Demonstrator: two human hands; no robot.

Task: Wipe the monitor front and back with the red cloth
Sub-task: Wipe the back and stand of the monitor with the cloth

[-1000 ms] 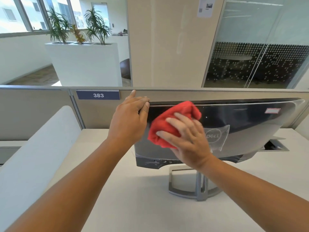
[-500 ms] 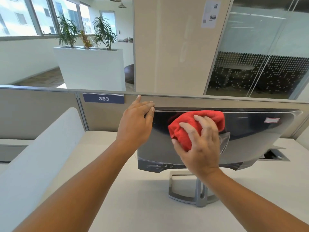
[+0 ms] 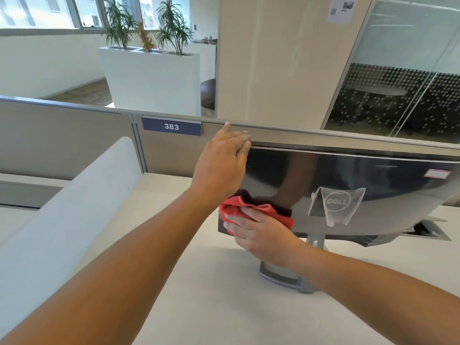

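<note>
The monitor (image 3: 388, 185) stands on the white desk with its glossy black back toward me, a Dell logo near its middle. My left hand (image 3: 221, 168) grips its upper left corner, fingers curled over the top edge. The red cloth (image 3: 236, 206) is bunched against the lower left of the back panel. My right hand (image 3: 258, 232) presses it there with fingers spread flat over it, covering much of the cloth. The silver stand (image 3: 286, 277) shows below my right wrist.
A beige partition (image 3: 74, 135) with a blue "383" plate (image 3: 171, 126) runs right behind the monitor. A white curved divider (image 3: 62, 210) rises on the left. A cable cut-out (image 3: 428, 231) opens in the desk (image 3: 224, 307) at the right. Planters stand beyond the partition.
My right hand has swept the red cloth from the upper middle of the back panel down to its lower left corner. My left hand has stayed on the top left corner.
</note>
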